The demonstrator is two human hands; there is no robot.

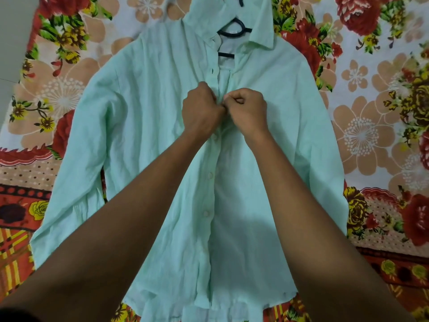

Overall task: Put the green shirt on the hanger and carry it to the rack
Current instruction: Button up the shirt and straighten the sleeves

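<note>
Bare forearms over crinkled green shirt [144, 117]

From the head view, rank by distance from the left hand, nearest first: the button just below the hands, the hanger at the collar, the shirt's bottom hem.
From the left hand:
1. Button, just below the wrist on the placket.
2. Hanger, up inside the open collar.
3. Bottom hem, at the frame's near edge.

Creased matt cloth shirt [144, 126]; printed cloth bedsheet [362, 126].
</note>
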